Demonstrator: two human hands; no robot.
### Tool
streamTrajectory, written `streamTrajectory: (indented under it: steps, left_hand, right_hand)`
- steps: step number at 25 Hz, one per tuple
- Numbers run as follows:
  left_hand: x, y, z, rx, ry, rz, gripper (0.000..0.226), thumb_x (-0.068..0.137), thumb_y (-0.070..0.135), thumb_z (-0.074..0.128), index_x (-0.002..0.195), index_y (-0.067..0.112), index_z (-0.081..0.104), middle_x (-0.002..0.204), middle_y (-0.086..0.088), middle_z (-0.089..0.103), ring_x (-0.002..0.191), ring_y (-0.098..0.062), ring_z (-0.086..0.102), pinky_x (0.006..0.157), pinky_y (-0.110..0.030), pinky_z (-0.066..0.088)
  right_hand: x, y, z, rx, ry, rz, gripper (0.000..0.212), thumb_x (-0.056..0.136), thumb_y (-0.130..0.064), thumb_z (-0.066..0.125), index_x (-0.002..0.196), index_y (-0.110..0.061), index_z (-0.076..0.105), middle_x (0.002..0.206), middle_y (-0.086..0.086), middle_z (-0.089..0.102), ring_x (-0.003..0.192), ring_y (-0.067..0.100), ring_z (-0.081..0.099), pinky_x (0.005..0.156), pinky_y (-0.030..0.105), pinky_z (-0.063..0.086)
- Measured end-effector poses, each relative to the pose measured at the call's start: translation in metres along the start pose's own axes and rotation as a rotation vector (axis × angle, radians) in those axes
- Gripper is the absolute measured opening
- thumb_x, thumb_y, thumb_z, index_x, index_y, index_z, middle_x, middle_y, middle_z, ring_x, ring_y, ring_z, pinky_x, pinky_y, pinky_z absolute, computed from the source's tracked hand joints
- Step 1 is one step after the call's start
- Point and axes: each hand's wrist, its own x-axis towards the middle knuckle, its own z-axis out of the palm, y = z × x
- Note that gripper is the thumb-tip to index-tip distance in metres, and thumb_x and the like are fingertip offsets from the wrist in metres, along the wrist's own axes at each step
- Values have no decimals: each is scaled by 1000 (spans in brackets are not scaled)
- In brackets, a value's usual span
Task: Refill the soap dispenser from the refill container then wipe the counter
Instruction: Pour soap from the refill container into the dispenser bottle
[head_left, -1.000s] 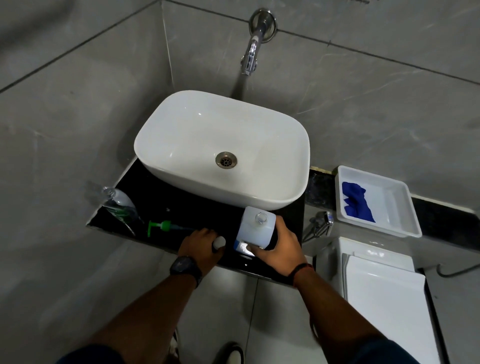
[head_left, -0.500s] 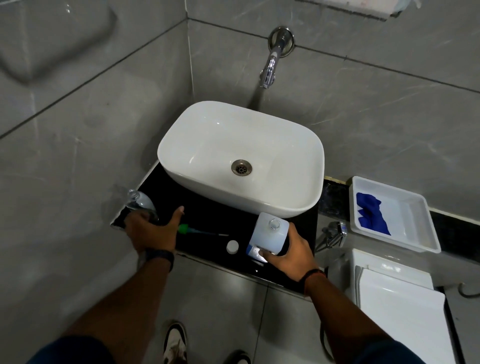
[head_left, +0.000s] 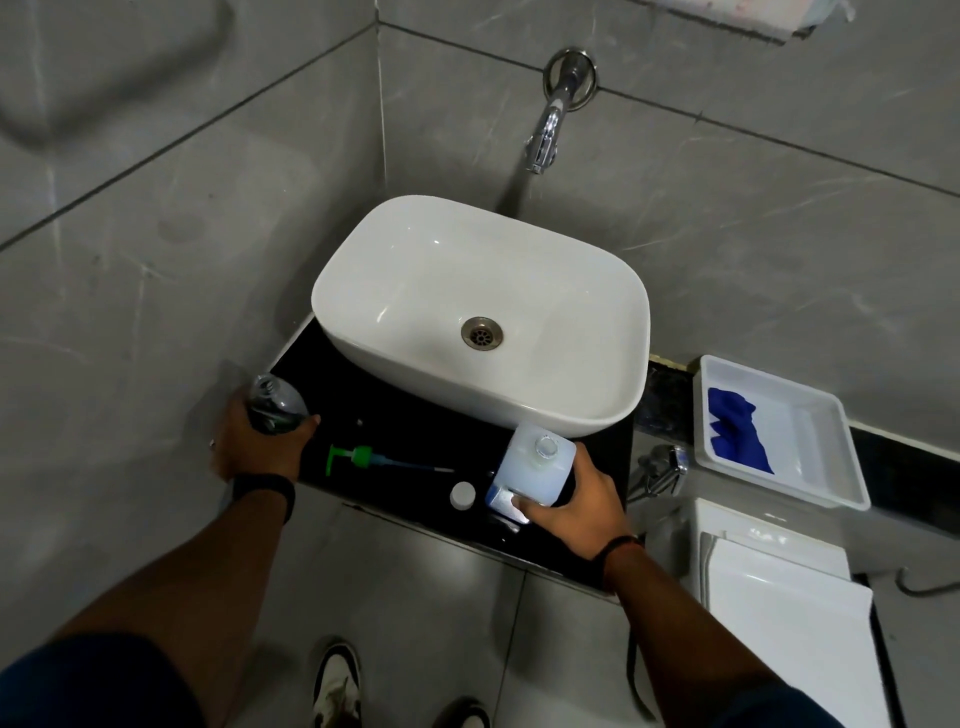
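Pouring is the tricky part from here, I think. The left hand (head_left: 260, 447) wraps its fingers around the bottle (head_left: 272, 402), which stands at the far left corner of the black counter (head_left: 415, 431) with its top off. The right hand (head_left: 576, 499) holds the jug (head_left: 535, 465) near the front edge, with its fingers curled round the side and its thumb by the blue label. The white cap (head_left: 462, 494) lies just beside the jug, and the green pump (head_left: 363, 458) lies flat between the two hands. The bottle's hole looks small, so soap could miss it and run over the counter if the jug tips too fast. The bottle sits close to the edge, so a bump could knock it to the floor. The cap could roll off too. The blue cloth (head_left: 737, 431) sits in the tray (head_left: 810, 467), well apart on the right, so a spill could spread before anyone wipes it.
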Motion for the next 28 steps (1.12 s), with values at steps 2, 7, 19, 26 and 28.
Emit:
streamTrajectory:
  steps: [2, 7, 19, 26, 28]
  left_hand:
    - [0, 1, -1, -19, 1, -12, 84, 45, 41, 85, 118, 26, 49, 118, -9, 62, 106, -31, 59, 94, -50, 47]
    - [0, 31, -16, -68, 111, 85, 80, 49, 35, 86, 119, 25, 49, 120, -11, 58, 107, -30, 58, 93, -46, 48]
    - [-71, 197, -13, -208, 28, 437, 84, 50, 25, 90, 124, 13, 52, 116, -16, 53, 103, -31, 56, 87, -29, 42]
    - [-109, 225, 3, -153, -166, 499, 94, 48, 42, 84, 131, 29, 41, 119, 0, 48, 102, -21, 58, 85, -23, 41]
    - [-115, 230, 2, -134, -180, 510, 94, 48, 42, 83, 132, 29, 41, 119, 1, 48, 102, -20, 58, 84, -24, 42]
  right_hand:
    - [1, -4, 0, 4, -6, -16, 65, 59, -35, 86, 107, -51, 46, 102, -29, 57, 96, -22, 50, 69, -3, 38]
    - [3, -33, -7, 39, 6, -104, 62, 55, -46, 82, 109, -43, 51, 105, -20, 62, 99, -10, 56, 73, 4, 44]
    - [40, -184, -103, -51, 197, -331, 66, 54, -46, 84, 110, -27, 55, 101, -5, 67, 90, 19, 63, 77, 39, 54]
    - [42, -229, -154, -436, 71, -346, 66, 48, -59, 78, 104, -31, 57, 95, -8, 67, 86, 20, 61, 71, 32, 48]
    - [42, -238, -165, -543, 32, -350, 68, 48, -60, 78, 106, -30, 58, 95, -5, 66, 85, 21, 60, 70, 31, 46]
